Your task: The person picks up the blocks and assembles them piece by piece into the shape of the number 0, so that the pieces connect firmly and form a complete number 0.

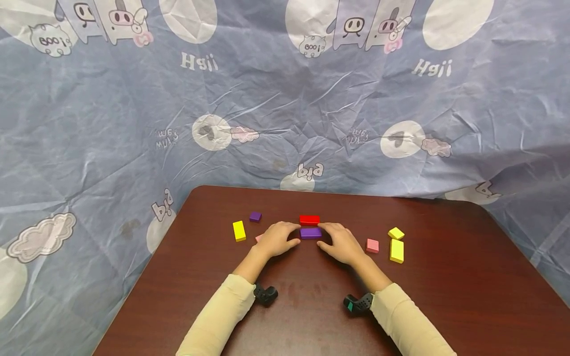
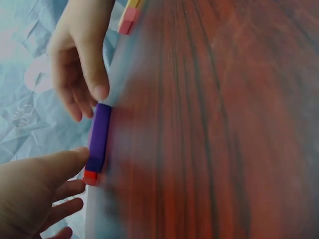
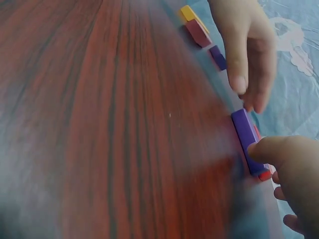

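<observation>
A purple block (image 1: pixel 310 233) lies lengthwise on the dark wooden table, with a red block (image 1: pixel 309 220) just behind it. My left hand (image 1: pixel 277 239) is at the purple block's left end, fingers loosely bent and thumb apart from them. At its right end is my right hand (image 1: pixel 342 244), in a similar relaxed pose. Neither hand curls round the block; in the left wrist view, the left thumb (image 2: pixel 75 160) overlaps its near end. Part of a pink block (image 1: pixel 258 238) shows beside the left hand, the remainder hidden behind it.
Left of the hands are a yellow block (image 1: pixel 239 231) and a small purple block (image 1: pixel 255 216). On the right stand a pink block (image 1: pixel 372 245), a tall yellow block (image 1: pixel 397 250) and a smaller yellow block (image 1: pixel 396 233). Printed blue cloth (image 1: pixel 267 158) hangs behind the table (image 1: pixel 303 316).
</observation>
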Tool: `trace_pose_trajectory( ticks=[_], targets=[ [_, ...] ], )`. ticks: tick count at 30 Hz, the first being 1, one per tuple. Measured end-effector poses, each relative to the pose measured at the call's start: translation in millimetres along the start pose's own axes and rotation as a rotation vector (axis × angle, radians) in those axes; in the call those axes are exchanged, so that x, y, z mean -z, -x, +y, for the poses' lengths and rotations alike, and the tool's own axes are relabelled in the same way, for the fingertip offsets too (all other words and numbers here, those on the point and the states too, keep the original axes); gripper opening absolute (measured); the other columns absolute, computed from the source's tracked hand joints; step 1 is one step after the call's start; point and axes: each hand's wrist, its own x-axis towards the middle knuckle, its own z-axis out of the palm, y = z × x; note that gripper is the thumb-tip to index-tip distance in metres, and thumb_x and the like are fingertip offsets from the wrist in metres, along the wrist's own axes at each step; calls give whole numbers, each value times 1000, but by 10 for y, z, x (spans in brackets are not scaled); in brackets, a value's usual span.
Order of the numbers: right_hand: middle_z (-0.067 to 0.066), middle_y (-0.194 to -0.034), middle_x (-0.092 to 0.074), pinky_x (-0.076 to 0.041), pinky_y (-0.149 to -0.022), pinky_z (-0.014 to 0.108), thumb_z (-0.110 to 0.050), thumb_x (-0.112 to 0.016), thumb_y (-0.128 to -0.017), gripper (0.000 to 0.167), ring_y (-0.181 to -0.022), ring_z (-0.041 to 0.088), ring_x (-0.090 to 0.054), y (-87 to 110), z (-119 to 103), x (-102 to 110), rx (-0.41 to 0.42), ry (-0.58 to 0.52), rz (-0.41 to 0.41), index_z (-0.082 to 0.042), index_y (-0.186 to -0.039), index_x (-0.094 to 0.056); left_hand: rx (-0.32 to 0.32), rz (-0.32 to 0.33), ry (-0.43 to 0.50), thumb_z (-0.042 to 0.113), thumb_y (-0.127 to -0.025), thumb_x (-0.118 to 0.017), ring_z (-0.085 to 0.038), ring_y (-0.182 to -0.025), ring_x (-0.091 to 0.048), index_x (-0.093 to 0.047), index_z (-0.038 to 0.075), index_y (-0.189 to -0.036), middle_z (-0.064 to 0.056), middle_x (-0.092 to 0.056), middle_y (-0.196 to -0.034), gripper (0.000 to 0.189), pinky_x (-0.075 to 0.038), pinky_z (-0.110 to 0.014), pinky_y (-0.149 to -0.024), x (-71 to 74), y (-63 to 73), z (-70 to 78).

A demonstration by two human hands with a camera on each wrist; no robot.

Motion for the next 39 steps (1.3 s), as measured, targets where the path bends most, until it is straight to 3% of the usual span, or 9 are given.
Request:
trace_pose_trajectory(
  ticks=[12, 24, 39],
  targets=[
    [17, -124, -62, -41, -101, 50, -16, -71, -88, 42, -118, 35, -54, -132, -68, -57, 6, -71, -12, 0, -126, -61, 41, 17, -25, 24, -90, -72, -20, -110, -60, -68, 8, -122, -4, -68, -116, 37, -47, -34, -96, -73, -171, 53],
    [15, -120, -63, -42, -100, 50, -6, -69, -88, 34, -116, 33, -56, -124, -55, -82, -26, -88, -20, -1, -121, -65, 34, 35, 25, 19, -88, -73, -22, -111, -61, -70, 7, -119, -5, -69, -115, 33, -46, -36, -97, -106, -178, 28],
    [13, -116, -66, -46, -95, 51, -8, -72, -87, 33, -109, 32, -60, 62, -70, 34, 43, -150, 8, -1, -119, -67, -19, 19, 107, 21, -87, -75, -20, -106, -62, -71, 10, -116, -3, -70, -112, 31, -47, -35, -95, -29, -75, 96]
  ],
)
